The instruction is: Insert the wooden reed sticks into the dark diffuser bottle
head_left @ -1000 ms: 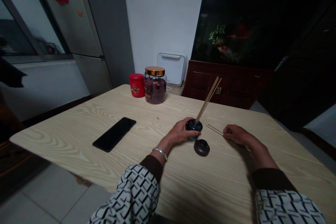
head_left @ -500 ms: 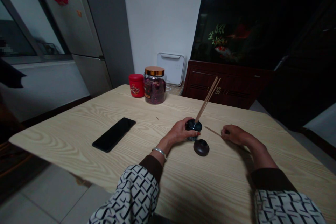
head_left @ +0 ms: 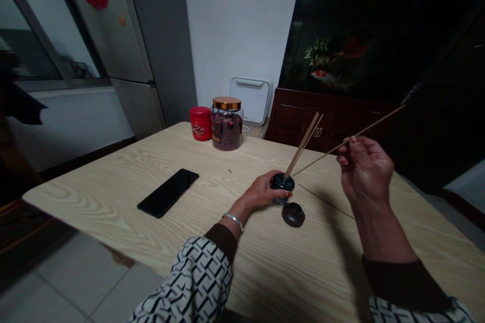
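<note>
My left hand (head_left: 262, 191) is wrapped around a small dark holder (head_left: 282, 183) on the wooden table (head_left: 113, 197). Thin brown sticks (head_left: 305, 143) stand slanted in the holder. My right hand (head_left: 364, 167) is raised above the table and pinches one long thin stick (head_left: 373, 123) that slopes down toward the holder. Another stick (head_left: 326, 202) lies flat on the table under that hand. A small dark round lid (head_left: 293, 214) rests just in front of the holder.
A black phone (head_left: 168, 193) lies on the left of the table. A red tin (head_left: 200, 123) and a glass jar (head_left: 227, 123) with a copper lid stand at the far edge. A fridge, a white appliance and a dark cabinet with a fish tank stand behind.
My right hand picked one stick off the table and lifted it up, leaving one stick lying there. My left hand stayed on the holder.
</note>
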A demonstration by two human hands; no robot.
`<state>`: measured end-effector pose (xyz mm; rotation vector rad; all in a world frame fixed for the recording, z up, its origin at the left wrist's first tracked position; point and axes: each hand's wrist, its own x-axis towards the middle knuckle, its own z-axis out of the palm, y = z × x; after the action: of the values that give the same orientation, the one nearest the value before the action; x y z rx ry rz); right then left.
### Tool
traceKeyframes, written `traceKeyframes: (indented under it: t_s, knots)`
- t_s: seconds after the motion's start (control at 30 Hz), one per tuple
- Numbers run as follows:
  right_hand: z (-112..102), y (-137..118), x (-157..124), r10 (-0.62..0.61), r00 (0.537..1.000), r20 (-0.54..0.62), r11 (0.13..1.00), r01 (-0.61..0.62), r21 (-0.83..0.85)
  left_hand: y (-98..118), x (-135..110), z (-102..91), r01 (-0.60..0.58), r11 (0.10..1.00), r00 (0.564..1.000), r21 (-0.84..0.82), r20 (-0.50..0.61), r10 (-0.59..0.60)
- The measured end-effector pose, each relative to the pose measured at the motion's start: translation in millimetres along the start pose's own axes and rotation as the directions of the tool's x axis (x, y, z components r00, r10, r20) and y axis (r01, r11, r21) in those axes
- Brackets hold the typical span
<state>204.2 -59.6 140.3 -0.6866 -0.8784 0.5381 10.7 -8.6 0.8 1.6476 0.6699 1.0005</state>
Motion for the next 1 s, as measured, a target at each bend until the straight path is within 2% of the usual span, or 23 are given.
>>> traceKeyframes:
  t_s: [0.17, 0.33, 0.4, 0.47, 0.53, 0.57, 0.6, 0.67, 0.73, 0.77, 0.83, 0.9, 1.0]
  knots:
    - [7.4, 16.7, -6.0, 0.003, 0.999, 0.033, 1.000, -0.003, -0.016, -1.8, 0.8, -0.5, 0.003, 1.000, 1.000, 0.016, -0.011, -0.003]
    - [9.5, 37.2, -17.9, 0.089, 0.989, 0.120, 0.981, -0.066, -0.183, -1.3, 1.0, 0.2, 0.012, 1.000, 1.000, 0.017, -0.026, -0.012]
    - [4.8, 42.4, -18.5, 0.183, 0.966, 0.183, 0.950, -0.126, -0.287, 0.0, 0.7, 0.5, 0.011, 1.000, 1.000, 0.012, -0.020, -0.011]
    - [-8.4, 44.1, -11.7, 0.292, 0.914, 0.282, 0.883, -0.145, -0.446, 1.3, 0.3, 0.6, 0.010, 1.000, 1.000, 0.006, -0.016, -0.010]
    - [-31.2, 44.1, 1.7, 0.393, 0.833, 0.390, 0.748, -0.042, -0.663, 1.8, 0.0, 0.5, 0.012, 1.000, 1.000, 0.003, -0.012, -0.012]
    - [-45.3, 44.4, 9.4, 0.443, 0.787, 0.430, 0.638, 0.060, -0.767, 1.7, -0.1, 0.3, 0.012, 1.000, 1.000, 0.003, -0.012, -0.012]
    - [-60.1, 45.5, 16.7, 0.502, 0.742, 0.443, 0.485, 0.182, -0.855, 1.3, -0.1, 0.2, 0.009, 1.000, 1.000, 0.002, -0.012, -0.009]
    - [-88.2, 50.4, 26.9, 0.631, 0.682, 0.369, 0.132, 0.375, -0.918, 0.1, 0.1, -0.1, 0.003, 1.000, 1.000, -0.002, -0.008, -0.003]
    - [-109.0, 57.9, 29.7, 0.735, 0.633, 0.243, -0.103, 0.459, -0.882, -1.0, 0.5, -0.2, 0.002, 1.000, 1.000, -0.013, -0.003, -0.002]
    - [-115.6, 61.8, 28.8, 0.767, 0.613, 0.187, -0.170, 0.476, -0.863, -1.2, 0.7, -0.3, 0.002, 1.000, 1.000, -0.019, 0.000, -0.002]
    - [-121.8, 68.6, 24.8, 0.797, 0.592, 0.119, -0.234, 0.484, -0.843, -0.9, 0.9, -0.3, -0.004, 1.000, 1.000, -0.015, 0.000, 0.004]
    - [-121.7, 72.6, 21.2, 0.795, 0.598, 0.100, -0.255, 0.479, -0.840, 0.1, 0.7, -0.5, -0.008, 1.000, 1.000, 0.004, -0.008, 0.008]
    - [-118.4, 71.0, 21.6, 0.790, 0.601, 0.117, -0.226, 0.464, -0.856, 1.6, 0.4, -0.6, -0.002, 1.000, 1.000, 0.029, -0.008, 0.003]
